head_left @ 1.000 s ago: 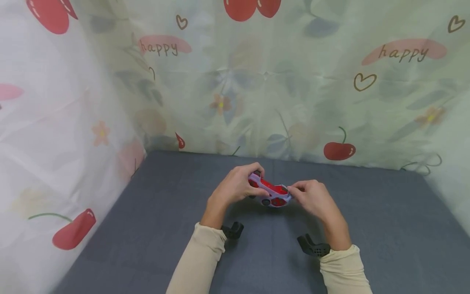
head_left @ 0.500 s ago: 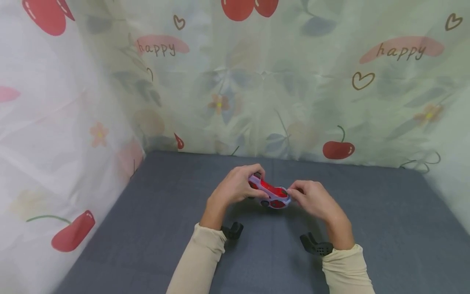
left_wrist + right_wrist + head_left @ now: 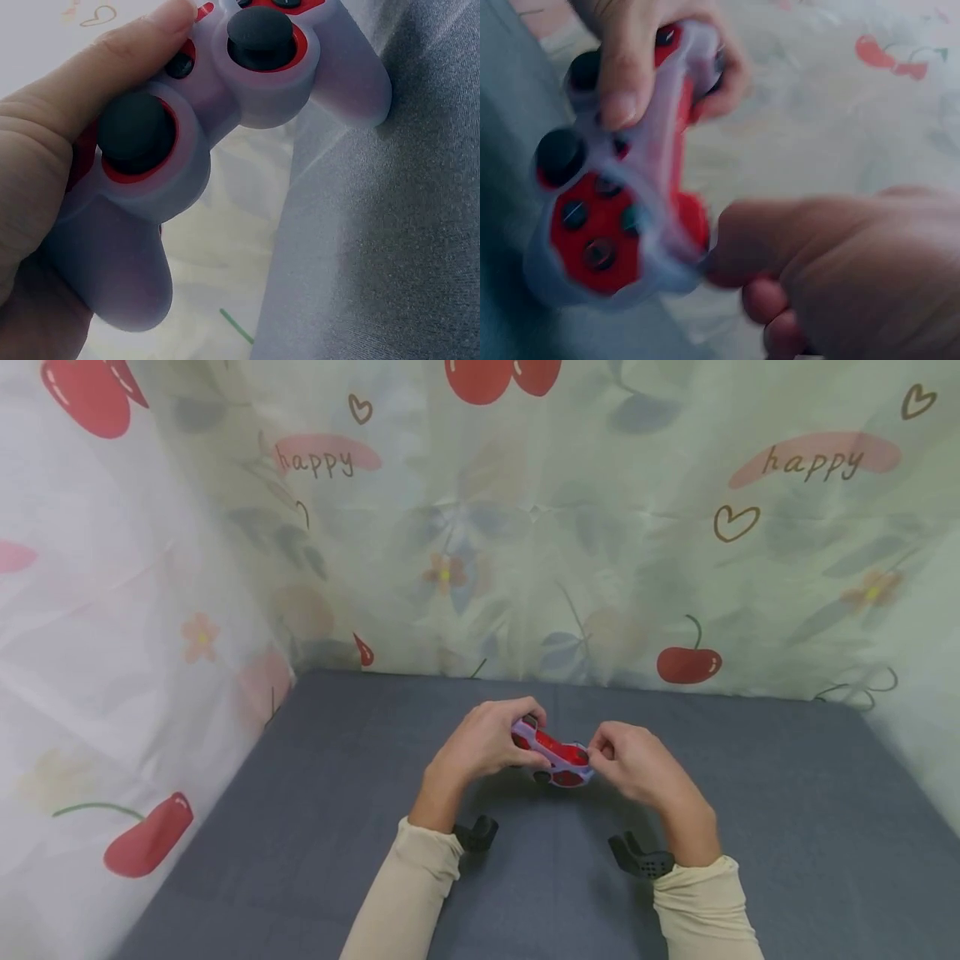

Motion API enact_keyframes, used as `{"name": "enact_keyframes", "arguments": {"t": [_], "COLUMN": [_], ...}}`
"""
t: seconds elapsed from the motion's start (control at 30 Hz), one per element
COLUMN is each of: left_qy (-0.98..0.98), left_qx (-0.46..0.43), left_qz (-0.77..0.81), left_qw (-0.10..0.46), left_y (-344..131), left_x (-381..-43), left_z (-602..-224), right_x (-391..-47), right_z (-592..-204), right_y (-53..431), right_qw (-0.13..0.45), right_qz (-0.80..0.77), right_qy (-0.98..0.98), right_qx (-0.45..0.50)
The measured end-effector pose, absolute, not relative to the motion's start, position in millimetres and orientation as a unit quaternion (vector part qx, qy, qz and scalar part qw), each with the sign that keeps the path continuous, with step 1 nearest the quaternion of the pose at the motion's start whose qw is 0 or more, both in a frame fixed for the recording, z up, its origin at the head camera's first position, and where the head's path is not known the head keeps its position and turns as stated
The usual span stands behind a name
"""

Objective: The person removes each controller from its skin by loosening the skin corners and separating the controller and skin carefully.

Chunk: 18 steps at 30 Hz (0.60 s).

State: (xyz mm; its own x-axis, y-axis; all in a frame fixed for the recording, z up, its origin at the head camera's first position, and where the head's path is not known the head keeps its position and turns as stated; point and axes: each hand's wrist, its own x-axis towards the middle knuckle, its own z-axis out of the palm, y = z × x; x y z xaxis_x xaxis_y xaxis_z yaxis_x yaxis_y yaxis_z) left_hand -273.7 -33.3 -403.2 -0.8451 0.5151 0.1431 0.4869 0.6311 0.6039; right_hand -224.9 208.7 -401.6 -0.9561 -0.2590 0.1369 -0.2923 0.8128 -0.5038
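A red game controller (image 3: pixel 557 748) with black thumbsticks is held tilted above the dark tabletop, wearing a translucent lilac silicone cover (image 3: pixel 112 259). My left hand (image 3: pixel 480 739) grips its left part, thumb across the front face and fingers behind. In the right wrist view, red shell shows bare along the top edge, beside the cover. At the controller's right shoulder, my right hand (image 3: pixel 637 762) pinches the cover's edge between thumb and curled index finger. The right wrist view is blurred there, and the right fingertips (image 3: pixel 727 259) hide the exact spot they hold.
A dark grey cloth (image 3: pixel 360 827) covers the table beneath both hands. Pale curtains (image 3: pixel 525 552) printed with cherries and hearts stand behind and at the sides. Black wrist mounts (image 3: pixel 641 858) jut inward from the beige sleeves (image 3: pixel 408 877).
My right hand shifts slightly, its fingers curling closer to the controller's shoulder. The left hand keeps its grip, and the controller barely moves. The head view drifts a little.
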Motion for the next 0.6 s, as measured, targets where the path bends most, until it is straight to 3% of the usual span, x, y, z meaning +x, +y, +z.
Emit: {"name": "enact_keyframes", "arguments": {"t": [0.27,0.6], "left_qy": [0.910,0.905], "left_qx": [0.282,0.303], "left_qz": [0.304,0.300], "left_qw": [0.003,-0.004], "left_y": [-34,-33], "left_x": [-275,-276], "left_z": [-404,-404], "right_x": [-238,-240], "right_z": [-422,-428], "right_y": [215,215], "right_qw": [0.012,0.053], "right_qz": [0.336,0.329], "right_qy": [-0.933,-0.936], "right_qx": [0.129,0.117]}}
